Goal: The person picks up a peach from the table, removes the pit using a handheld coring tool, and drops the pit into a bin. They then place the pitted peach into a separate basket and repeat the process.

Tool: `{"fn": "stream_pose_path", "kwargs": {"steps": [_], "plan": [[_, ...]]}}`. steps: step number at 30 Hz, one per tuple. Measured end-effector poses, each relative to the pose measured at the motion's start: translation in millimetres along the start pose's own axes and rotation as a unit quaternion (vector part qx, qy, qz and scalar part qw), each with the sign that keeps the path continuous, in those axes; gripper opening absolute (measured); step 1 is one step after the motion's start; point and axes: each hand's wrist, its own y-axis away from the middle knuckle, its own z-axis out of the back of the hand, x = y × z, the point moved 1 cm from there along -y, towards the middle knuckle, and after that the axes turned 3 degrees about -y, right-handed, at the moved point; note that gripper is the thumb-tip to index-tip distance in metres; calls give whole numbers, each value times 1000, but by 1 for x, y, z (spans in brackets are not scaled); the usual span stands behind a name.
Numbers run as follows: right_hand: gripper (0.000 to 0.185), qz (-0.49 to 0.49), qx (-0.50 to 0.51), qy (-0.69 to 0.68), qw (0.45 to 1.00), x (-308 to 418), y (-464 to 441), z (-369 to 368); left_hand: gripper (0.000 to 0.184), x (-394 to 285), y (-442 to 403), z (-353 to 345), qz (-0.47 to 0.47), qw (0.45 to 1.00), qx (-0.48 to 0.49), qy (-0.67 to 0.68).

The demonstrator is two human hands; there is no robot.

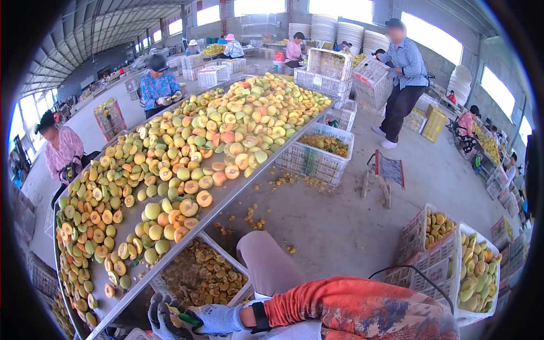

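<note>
At the bottom of the view, my left hand, in a dark grey glove, has its fingers curled around what looks like a yellow piece of fruit, mostly hidden. Right beside it, my right hand, in a pale blue glove, closes on a green-handled tool; its working end cannot be made out. Both hands are just below the metal rim of a sorting table. Whole and halved yellow peaches are heaped over it. Under that rim, near my knee, a white crate holds brownish-yellow fruit scraps.
Crates of peaches stand at my right. Another scrap-filled crate sits by the table, with scraps on the floor around it and a small folding stool nearby. Two people work across the table; another person stands holding a crate.
</note>
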Motion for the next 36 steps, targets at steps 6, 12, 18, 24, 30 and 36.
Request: {"fn": "stream_pose_path", "kwargs": {"steps": [6, 12, 18, 24, 30, 36], "plan": [[39, 37, -28, -6, 999, -2, 5, -8, 36, -1, 13, 7, -263, 923, 46, -276], [37, 38, -7, -14, 999, -4, 6, -10, 34, 33, 1, 21, -117, 989, -19, -87], [45, -31, 46, -54, 997, 26, 3, 2, 32, 57, -20, 50, 56, 986, -54, 145], [60, 156, -119, 220, 955, 94, 0, 59, 32, 51, -18, 58, 140, 945, -70, 288], [50, 398, -86, 438, 802, 226, 18, 91, 27, 44, -7, 65, 141, 949, -60, 276], [50, 441, -26, 504, 742, 257, 18, 81, 26, 84, 11, 102, 100, 985, -44, 135]]}}
